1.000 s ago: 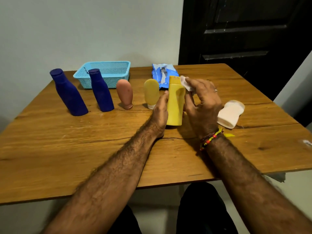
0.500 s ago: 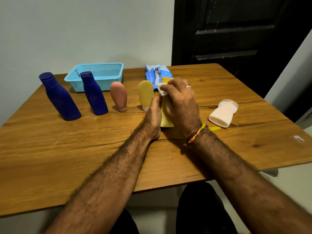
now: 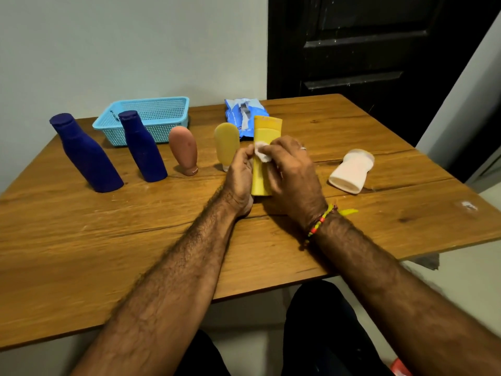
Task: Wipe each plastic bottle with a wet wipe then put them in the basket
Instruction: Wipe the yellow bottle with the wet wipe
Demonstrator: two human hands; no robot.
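Note:
A yellow bottle [image 3: 264,137] stands upright at the middle of the wooden table [image 3: 108,240]. My left hand [image 3: 240,180] grips its left side. My right hand [image 3: 292,172] pinches a crumpled white wet wipe [image 3: 262,153] against the bottle's front, about halfway up. Two dark blue bottles [image 3: 86,156] [image 3: 142,147], a brown bottle [image 3: 184,147] and a pale yellow bottle [image 3: 226,143] stand in a row to the left. A white bottle [image 3: 351,169] lies on its side to the right. The light blue basket [image 3: 173,103] sits at the back left.
A blue pack of wet wipes [image 3: 241,112] lies behind the yellow bottle. A small yellow scrap [image 3: 349,211] lies by my right wrist. A dark door [image 3: 379,50] stands behind the table's far right corner. The table's near edge is just above my knees.
My right hand has slid the wipe from the bottle's cap down to its middle. My left hand keeps its hold on the bottle.

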